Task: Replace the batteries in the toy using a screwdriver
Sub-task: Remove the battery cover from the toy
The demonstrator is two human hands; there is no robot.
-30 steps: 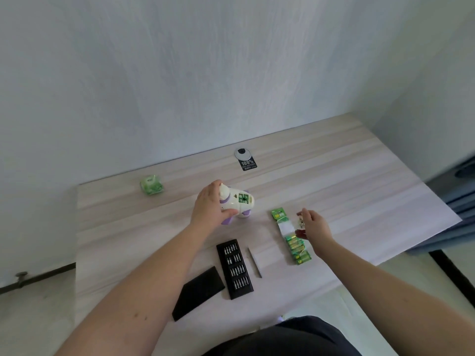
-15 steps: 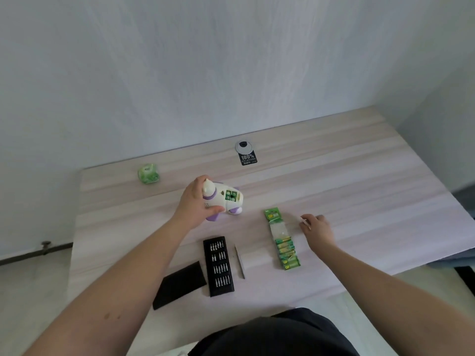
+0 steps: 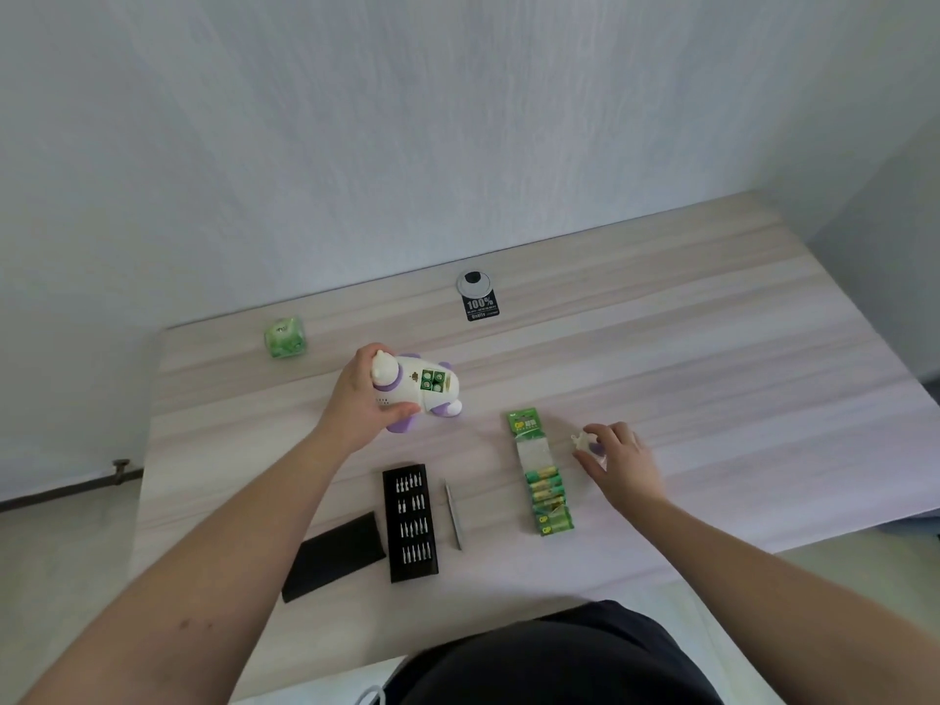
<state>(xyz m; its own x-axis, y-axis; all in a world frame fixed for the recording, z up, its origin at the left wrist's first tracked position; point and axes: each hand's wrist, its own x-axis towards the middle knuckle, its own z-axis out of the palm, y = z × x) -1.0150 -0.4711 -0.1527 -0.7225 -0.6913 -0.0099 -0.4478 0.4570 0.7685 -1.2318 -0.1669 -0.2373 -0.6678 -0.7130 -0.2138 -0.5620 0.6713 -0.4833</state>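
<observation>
My left hand (image 3: 358, 399) grips a white and purple toy (image 3: 422, 389) lying on its side on the wooden table (image 3: 712, 379); its open battery bay shows green batteries. My right hand (image 3: 618, 457) pinches a small white battery cover (image 3: 582, 441) just right of a strip of green packaged batteries (image 3: 541, 475). A thin silver screwdriver (image 3: 452, 513) lies on the table between the battery strip and a black bit case (image 3: 409, 521).
The bit case's black lid (image 3: 333, 557) lies at the front left. A green cube (image 3: 285, 338) sits at the back left, a round cable grommet with a black label (image 3: 478, 297) at the back. The near table edge is by my body.
My right hand went down to the table right of the battery strip and now holds the white cover there. My left hand keeps the toy; the camera shifted.
</observation>
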